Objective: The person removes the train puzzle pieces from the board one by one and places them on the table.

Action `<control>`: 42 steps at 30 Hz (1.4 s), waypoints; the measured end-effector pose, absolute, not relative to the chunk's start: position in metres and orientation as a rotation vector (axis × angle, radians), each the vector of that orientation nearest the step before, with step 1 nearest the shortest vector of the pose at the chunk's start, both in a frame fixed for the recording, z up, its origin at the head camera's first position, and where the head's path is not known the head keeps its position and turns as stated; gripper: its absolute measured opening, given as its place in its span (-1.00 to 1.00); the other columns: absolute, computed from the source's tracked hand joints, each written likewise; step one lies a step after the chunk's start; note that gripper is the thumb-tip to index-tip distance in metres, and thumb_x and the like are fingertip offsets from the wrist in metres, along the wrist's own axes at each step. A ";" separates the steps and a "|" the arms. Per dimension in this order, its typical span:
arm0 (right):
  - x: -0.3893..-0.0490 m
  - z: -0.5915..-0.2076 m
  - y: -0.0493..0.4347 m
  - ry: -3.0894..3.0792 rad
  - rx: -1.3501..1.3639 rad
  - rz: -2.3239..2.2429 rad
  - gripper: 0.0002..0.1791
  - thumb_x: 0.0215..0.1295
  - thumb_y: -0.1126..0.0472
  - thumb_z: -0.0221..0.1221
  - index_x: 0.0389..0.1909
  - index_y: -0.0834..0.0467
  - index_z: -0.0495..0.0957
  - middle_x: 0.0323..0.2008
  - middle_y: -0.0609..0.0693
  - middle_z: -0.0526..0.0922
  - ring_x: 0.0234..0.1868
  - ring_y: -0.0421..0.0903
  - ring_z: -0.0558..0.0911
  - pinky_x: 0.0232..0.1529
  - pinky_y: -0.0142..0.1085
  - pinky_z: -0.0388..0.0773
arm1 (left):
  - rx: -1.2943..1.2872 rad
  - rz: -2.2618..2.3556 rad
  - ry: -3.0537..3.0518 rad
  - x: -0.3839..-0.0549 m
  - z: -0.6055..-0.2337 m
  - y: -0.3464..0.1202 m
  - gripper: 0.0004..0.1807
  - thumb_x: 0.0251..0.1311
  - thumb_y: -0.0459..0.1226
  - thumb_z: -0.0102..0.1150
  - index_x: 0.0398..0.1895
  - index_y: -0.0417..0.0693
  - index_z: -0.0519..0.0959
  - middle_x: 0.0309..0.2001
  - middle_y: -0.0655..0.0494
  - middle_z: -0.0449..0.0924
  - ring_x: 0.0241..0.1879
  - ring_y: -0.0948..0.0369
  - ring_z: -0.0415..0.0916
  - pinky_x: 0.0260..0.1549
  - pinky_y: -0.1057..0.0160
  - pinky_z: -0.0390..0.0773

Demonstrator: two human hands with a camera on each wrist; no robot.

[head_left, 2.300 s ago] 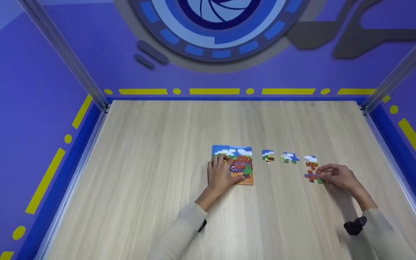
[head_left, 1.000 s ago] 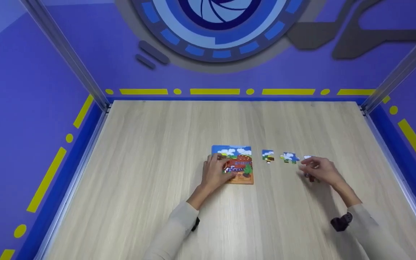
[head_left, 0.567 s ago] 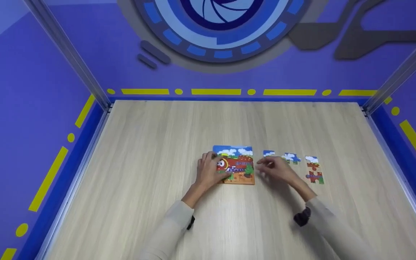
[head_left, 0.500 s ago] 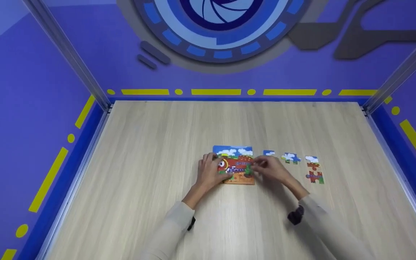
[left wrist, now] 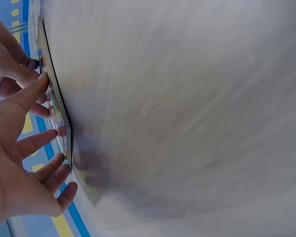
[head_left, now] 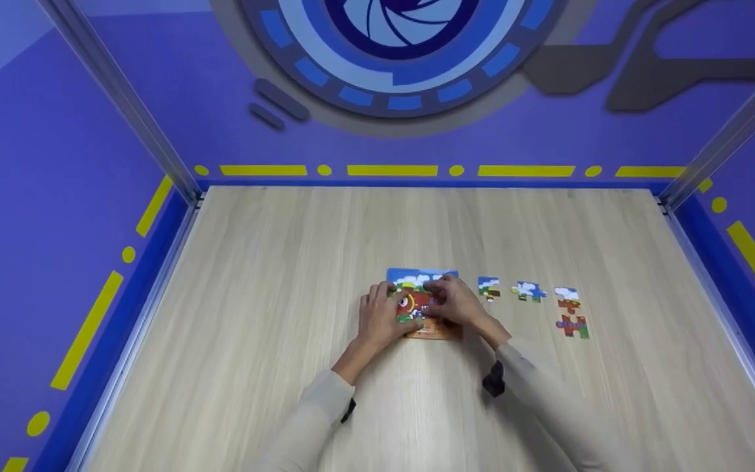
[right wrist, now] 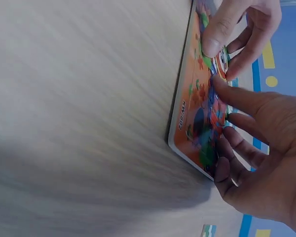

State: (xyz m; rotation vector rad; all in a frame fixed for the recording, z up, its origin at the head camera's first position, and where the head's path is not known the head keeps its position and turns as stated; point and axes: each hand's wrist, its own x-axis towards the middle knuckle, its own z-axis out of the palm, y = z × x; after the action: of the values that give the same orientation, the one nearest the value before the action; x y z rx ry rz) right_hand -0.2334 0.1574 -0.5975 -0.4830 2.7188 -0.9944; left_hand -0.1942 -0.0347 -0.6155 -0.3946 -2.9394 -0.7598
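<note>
While the left side of a thin, rectangular, brightly printed jigsaw board [head_left: 442, 330] is touched by the spread fingers of the left hand [head_left: 379, 316], its right half is touched by the right hand [head_left: 459, 303]. The left thumb is set well apart from its fingers, on the lower part of the picture; the right fingers are loosely bent, with a gap left between them and the thumb. The board is laid flat on a pale wood-grain table [head_left: 272, 314]. On its face, white clouds are set against blue sky, above a red figure with a round eye ringed in yellow; below, orange ground is dotted with small red shapes and green plants. Near the board's right edge, a small cloud-and-green jigsaw piece [head_left: 489, 286] is placed, followed by a blue-and-white knobbed piece [head_left: 529, 291]. Farther right, a white-and-red piece [head_left: 567, 297] is set just above a red-and-green piece [head_left: 573, 326]; whether these are joined cannot be told. The table is bordered by blue-violet panels [head_left: 174, 118] marked with yellow dashes.
</note>
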 end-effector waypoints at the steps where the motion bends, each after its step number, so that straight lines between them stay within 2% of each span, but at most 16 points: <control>1: -0.234 -0.598 0.156 2.718 -0.460 -0.996 -0.47 0.22 0.22 0.43 0.19 0.31 0.60 -0.02 0.23 0.60 -0.04 0.09 0.59 0.08 0.04 0.56 | -0.389 -0.749 -2.942 -0.194 -0.616 -0.034 -0.26 -0.01 0.16 0.51 0.23 0.02 0.63 0.19 -0.09 0.49 0.15 0.00 0.39 0.07 -0.06 0.42; 5: -0.235 -0.598 0.152 2.717 -0.369 -1.006 -0.48 0.20 0.21 0.45 0.17 0.27 0.63 -0.07 0.16 0.63 -0.09 0.03 0.59 0.04 -0.02 0.55 | -0.375 -0.727 -2.947 -0.194 -0.615 -0.034 -0.27 -0.01 0.17 0.50 0.22 0.04 0.64 0.19 -0.07 0.48 0.16 0.00 0.39 0.08 -0.06 0.44; 12: -0.240 -0.596 0.149 2.700 -0.289 -1.044 -0.57 0.15 0.35 0.44 0.07 0.30 0.65 -0.17 0.16 0.64 -0.18 -0.01 0.55 -0.08 -0.10 0.52 | -0.382 -0.731 -2.951 -0.195 -0.614 -0.034 -0.24 -0.02 0.18 0.51 0.23 0.01 0.64 0.19 -0.09 0.49 0.15 -0.01 0.39 0.04 -0.06 0.44; 22: -0.245 -0.594 0.149 2.608 -0.247 -1.072 -0.59 0.17 0.41 0.40 0.07 0.31 0.62 -0.19 0.16 0.62 -0.23 -0.06 0.50 -0.14 -0.20 0.49 | -0.382 -0.734 -2.965 -0.196 -0.614 -0.034 -0.22 -0.02 0.18 0.50 0.26 0.02 0.63 0.19 -0.11 0.49 0.14 -0.01 0.37 0.04 -0.06 0.44; 28: -0.247 -0.594 0.150 2.580 -0.214 -1.113 -0.58 0.17 0.38 0.42 0.06 0.31 0.60 -0.19 0.13 0.59 -0.21 -0.07 0.48 -0.14 -0.24 0.45 | -0.373 -0.755 -2.952 -0.196 -0.617 -0.033 -0.22 -0.04 0.15 0.53 0.25 0.00 0.63 0.18 -0.11 0.48 0.13 0.00 0.37 0.05 -0.06 0.43; 34: -0.246 -0.595 0.152 2.564 -0.206 -1.165 -0.57 0.14 0.38 0.44 0.03 0.31 0.56 -0.26 0.11 0.52 -0.30 -0.10 0.42 -0.27 -0.31 0.36 | -0.358 -0.737 -2.970 -0.195 -0.613 -0.031 -0.22 -0.04 0.16 0.53 0.26 0.03 0.63 0.18 -0.08 0.48 0.16 0.00 0.37 0.07 -0.06 0.44; 42: -0.240 -0.596 0.151 2.548 -0.155 -1.210 -0.56 0.24 0.37 0.38 0.11 0.17 0.49 -0.18 0.11 0.59 -0.24 -0.07 0.52 -0.24 -0.33 0.47 | -0.328 -0.737 -3.005 -0.195 -0.610 -0.031 -0.22 -0.04 0.14 0.54 0.27 0.02 0.63 0.21 -0.10 0.49 0.17 -0.01 0.38 0.10 -0.07 0.44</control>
State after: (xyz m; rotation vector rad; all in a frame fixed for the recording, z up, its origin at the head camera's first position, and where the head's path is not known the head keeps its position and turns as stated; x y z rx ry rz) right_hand -0.2403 0.1514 -0.5962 -0.1550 2.5484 -1.2102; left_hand -0.1953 -0.0309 -0.6101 -0.3278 -3.0051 -0.7368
